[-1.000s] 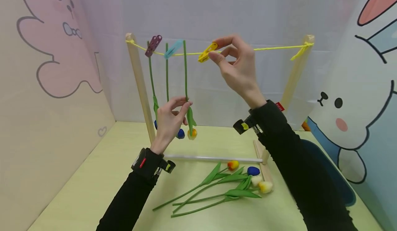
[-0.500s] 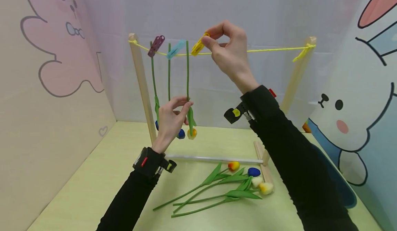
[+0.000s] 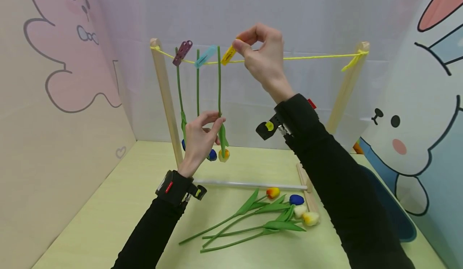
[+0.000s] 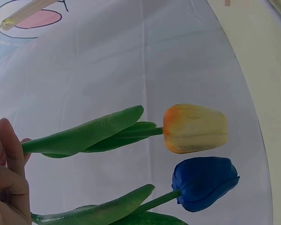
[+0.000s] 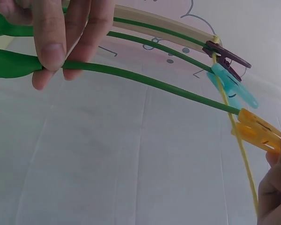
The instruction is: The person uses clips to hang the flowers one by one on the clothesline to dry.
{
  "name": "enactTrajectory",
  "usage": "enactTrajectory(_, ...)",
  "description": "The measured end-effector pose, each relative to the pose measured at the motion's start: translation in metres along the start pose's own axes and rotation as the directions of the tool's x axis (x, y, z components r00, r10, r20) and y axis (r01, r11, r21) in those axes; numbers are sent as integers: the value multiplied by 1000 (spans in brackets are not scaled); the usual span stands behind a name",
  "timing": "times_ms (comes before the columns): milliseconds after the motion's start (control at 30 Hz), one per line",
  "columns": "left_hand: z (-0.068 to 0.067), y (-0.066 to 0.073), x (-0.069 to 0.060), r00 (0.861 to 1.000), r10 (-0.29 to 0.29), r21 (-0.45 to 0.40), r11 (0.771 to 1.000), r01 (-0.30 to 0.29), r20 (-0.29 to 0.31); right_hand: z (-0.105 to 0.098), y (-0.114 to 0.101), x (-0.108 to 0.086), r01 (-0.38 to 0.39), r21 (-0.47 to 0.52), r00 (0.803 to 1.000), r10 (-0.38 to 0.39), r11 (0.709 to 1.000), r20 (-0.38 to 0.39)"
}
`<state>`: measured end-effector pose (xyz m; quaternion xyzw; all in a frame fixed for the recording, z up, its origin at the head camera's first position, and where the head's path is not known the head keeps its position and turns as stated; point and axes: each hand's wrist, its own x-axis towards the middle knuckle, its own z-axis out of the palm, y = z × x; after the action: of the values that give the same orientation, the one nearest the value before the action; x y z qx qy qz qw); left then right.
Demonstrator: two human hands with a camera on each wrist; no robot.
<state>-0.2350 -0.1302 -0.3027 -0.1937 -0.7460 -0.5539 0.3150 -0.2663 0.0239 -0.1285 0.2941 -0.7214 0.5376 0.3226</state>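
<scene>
My left hand [image 3: 200, 138] pinches the green stem of a yellow-orange artificial tulip [image 4: 195, 129], which hangs head down with its stem end above the yellow string [image 3: 304, 57]. My right hand [image 3: 265, 58] pinches a yellow clothespin [image 3: 228, 55] between thumb and fingers. The clothespin's tip is at the string, close beside the upper stem; whether it grips the stem I cannot tell. To the left, a purple clothespin [image 3: 182, 53] and a light blue clothespin [image 3: 205, 57] clip stems on the string. A blue tulip [image 4: 203, 183] hangs beside the yellow-orange one.
Wooden posts [image 3: 164, 100] hold the string at both ends, joined low by a pale rod [image 3: 249, 185]. Several loose tulips [image 3: 273, 192] lie on the pale table [image 3: 108, 221]. A dark blue container [image 3: 398, 212] stands right, partly behind the right sleeve.
My right hand has moved left along the string with the yellow clothespin, bringing it close to the tulip's stem. The left hand has stayed nearly still on the stem.
</scene>
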Motion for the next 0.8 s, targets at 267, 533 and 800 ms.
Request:
enactTrajectory(267, 0, -1, 0, 1000, -3, -2, 1000, 3, -2, 4, -2, 1, -53, -28, 998, 52, 998, -17)
enactTrajectory(533, 0, 0, 0, 1000, -6, 10, 1000, 6, 3, 8, -3, -1, -72, -22, 997, 71, 997, -13)
enactTrajectory(800, 0, 1, 0, 1000, -9, 9, 1000, 9, 5, 10, -6, -3, -104, -21, 995, 104, 994, -8)
